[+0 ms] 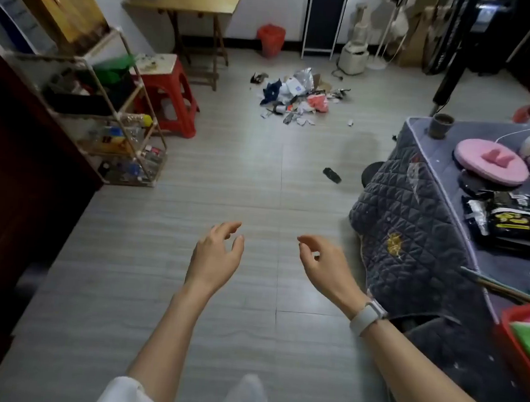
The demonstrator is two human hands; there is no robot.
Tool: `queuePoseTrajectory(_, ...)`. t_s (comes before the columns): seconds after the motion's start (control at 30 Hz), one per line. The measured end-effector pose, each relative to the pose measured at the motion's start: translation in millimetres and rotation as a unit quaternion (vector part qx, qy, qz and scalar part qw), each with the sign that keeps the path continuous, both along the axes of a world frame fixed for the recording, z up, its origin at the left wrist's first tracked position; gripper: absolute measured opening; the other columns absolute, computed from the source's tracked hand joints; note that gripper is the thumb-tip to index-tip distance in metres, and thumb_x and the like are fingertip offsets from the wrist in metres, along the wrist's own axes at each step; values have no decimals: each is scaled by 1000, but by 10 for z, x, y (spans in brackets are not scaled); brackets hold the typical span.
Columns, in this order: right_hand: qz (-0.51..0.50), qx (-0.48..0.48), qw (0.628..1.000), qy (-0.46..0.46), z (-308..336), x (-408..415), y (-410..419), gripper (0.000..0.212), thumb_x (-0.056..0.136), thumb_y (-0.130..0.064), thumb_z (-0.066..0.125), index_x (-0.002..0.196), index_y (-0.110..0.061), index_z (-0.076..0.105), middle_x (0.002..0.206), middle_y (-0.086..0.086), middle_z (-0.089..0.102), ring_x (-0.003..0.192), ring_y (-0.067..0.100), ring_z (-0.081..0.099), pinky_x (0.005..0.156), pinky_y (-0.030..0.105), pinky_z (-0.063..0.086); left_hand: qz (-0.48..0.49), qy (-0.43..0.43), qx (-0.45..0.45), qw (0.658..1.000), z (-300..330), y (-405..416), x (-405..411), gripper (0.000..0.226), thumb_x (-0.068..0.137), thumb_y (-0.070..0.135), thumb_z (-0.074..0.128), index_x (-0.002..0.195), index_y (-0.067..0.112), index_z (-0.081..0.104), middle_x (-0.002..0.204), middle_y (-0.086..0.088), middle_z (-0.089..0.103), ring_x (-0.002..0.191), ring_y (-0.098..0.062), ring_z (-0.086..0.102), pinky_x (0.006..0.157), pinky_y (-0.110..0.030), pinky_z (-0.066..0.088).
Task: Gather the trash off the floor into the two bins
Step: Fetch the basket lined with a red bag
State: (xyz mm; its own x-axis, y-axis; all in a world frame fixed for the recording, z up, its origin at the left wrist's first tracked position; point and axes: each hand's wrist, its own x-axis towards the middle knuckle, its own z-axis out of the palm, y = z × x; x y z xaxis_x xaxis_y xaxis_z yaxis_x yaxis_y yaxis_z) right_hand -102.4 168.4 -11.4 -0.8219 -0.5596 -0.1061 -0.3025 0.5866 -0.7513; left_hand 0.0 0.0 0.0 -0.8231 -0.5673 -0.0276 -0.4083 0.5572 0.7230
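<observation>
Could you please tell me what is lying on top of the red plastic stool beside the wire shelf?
The red plastic stool has a pale seat scattered with small dark scraps, too blurred to identify. Its left edge is covered by a green bag on the wire shelf.

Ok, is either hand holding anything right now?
No. The left hand and right hand are both empty, fingers loosely curled above the floor.

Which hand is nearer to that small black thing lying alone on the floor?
Right. The right hand is just below and left of the black thing; the left hand is farther left. Both are empty.
</observation>
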Motion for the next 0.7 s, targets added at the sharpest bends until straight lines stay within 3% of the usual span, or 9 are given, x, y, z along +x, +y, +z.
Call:
queuePoseTrajectory(0.37, 31, 14, 999, -18, -223, -1428, -962, 29, 94, -22, 43, 119, -14, 57, 115, 3, 64, 92, 10, 56, 89, 31, 48, 35, -21, -10, 999, -211, -965, -1261, 31, 94, 22, 48, 123, 15, 57, 125, -1, 57, 113, -15, 54, 89, -23, 38)
queuePoseTrajectory(0.57, 42, 50, 997, 26, 35, -2698, -1863, 32, 94, -23, 43, 122, -13, 55, 127, 4, 58, 121, 18, 49, 95, 25, 36, -1, -28, -21, 999, -2, -1908, -2677, 34, 94, 25, 47, 126, 16, 53, 130, -1, 53, 122, -18, 47, 100, -32, 38)
queuePoseTrajectory(0.7, 17, 52, 997, 48, 158, -3527, -2231, 34, 95, -24, 42, 126, -15, 51, 132, 3, 52, 124, 18, 46, 101, 29, 36, -27, -38, -30, 998, 100, -2396, -3621, 37, 93, 26, 48, 129, 16, 50, 134, -4, 50, 125, -21, 45, 104, -36, 36)
